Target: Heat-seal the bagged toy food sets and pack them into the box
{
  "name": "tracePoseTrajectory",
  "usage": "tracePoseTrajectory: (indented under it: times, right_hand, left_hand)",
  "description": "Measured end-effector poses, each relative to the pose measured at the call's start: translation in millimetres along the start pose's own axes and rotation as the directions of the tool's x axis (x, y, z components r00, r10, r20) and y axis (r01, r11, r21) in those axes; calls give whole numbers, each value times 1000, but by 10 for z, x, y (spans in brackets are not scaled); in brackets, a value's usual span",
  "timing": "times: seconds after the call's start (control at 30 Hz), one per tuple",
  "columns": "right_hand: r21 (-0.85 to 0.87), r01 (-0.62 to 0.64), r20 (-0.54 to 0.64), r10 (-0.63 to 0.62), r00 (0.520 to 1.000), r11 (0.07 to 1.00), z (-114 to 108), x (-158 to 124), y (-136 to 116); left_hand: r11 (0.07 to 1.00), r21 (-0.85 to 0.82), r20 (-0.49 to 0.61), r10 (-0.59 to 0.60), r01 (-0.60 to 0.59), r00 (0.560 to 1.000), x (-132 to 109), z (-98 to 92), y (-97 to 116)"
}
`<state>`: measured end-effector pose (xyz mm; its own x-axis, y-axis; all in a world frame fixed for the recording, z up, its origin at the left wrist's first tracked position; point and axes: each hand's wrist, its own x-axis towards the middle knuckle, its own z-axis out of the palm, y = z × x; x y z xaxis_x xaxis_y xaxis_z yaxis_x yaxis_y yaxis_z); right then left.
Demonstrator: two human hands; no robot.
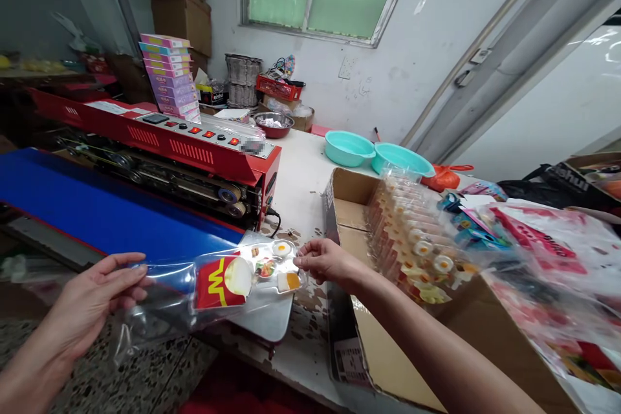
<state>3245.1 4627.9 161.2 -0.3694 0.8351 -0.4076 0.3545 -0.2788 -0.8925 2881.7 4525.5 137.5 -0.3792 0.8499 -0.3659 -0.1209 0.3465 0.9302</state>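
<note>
I hold a clear plastic bag [167, 294] flat between both hands, just in front of the blue belt [97, 207] of a red sealing machine [194, 142]. Inside the bag lies a toy tray [242, 275] with a red fries carton and small fake foods. My left hand [92, 304] pinches the bag's open left end with thumb and fingers. My right hand [325, 262] pinches the bag's right end beside the tray.
An open cardboard box [349, 207] to my right holds several packed toy trays [412, 239]. Two teal basins [349, 147], a metal bowl [274, 123], stacked pink boxes [169, 74] and loose plastic bags [548, 259] lie around.
</note>
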Motion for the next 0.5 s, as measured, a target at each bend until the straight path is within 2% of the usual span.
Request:
tracePoseTrajectory:
  times: [0.13, 0.27, 0.43, 0.5]
  right_hand:
    - [-53, -17, -42, 14, 999, 998, -12, 26, -27]
    - [-34, -49, -97, 46, 994, 998, -29, 41, -24]
    - [-4, -52, -94, 51, 994, 999, -37, 65, -11]
    - [-10, -50, -92, 49, 995, 999, -36, 68, -17]
  left_hand:
    - [999, 30, -81, -23, 25, 996, 36, -241, -31]
    - [997, 63, -103, -28, 35, 994, 41, -427, -77]
    - [990, 141, -155, 25, -3, 988, 97, -610, -175]
    - [969, 243, -172, 78, -34, 982, 145, -681, -209]
